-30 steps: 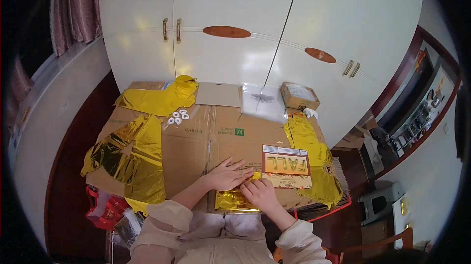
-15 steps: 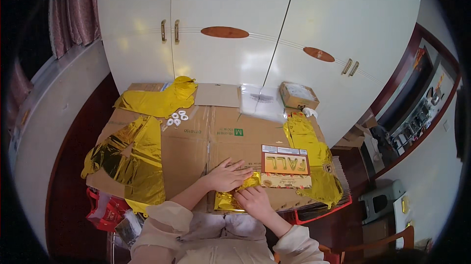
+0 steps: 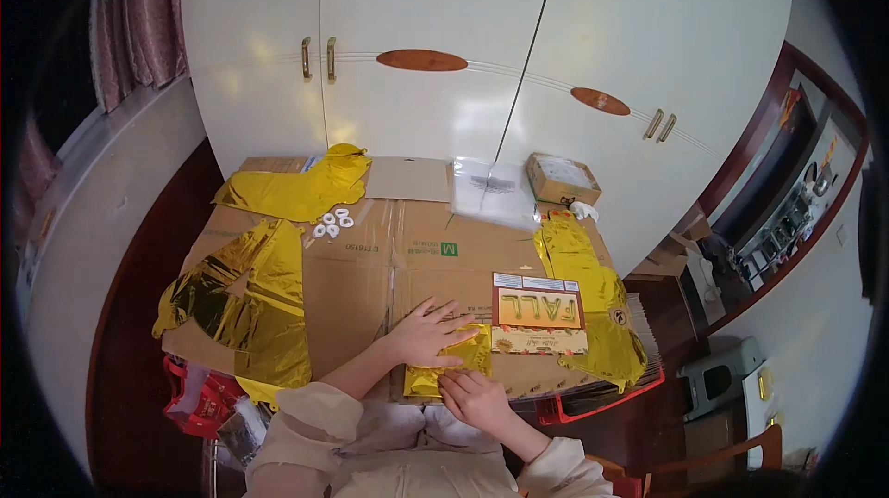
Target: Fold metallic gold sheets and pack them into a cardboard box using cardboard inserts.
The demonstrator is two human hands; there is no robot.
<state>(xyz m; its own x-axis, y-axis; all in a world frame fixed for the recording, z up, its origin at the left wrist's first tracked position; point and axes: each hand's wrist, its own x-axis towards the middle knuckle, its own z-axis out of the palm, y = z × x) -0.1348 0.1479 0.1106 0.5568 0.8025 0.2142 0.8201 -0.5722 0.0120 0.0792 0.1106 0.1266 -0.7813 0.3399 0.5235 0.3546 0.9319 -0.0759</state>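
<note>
my left hand (image 3: 428, 331) lies flat, fingers spread, pressing the folded gold foil (image 3: 451, 368) onto the cardboard sheet (image 3: 370, 267). my right hand (image 3: 474, 398) pinches the foil's near edge, just left of the printed card (image 3: 539, 313).

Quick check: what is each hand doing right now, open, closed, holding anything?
Left hand: open, flat, pressing on the folded gold foil.
Right hand: fingers curled on the foil's near edge; a real grip cannot be told.

You have a folded gold foil balloon (image 3: 449, 370) lying flat on the cardboard at the near edge; shiny, crinkled, roughly rectangular; just left of the printed packet.
</note>
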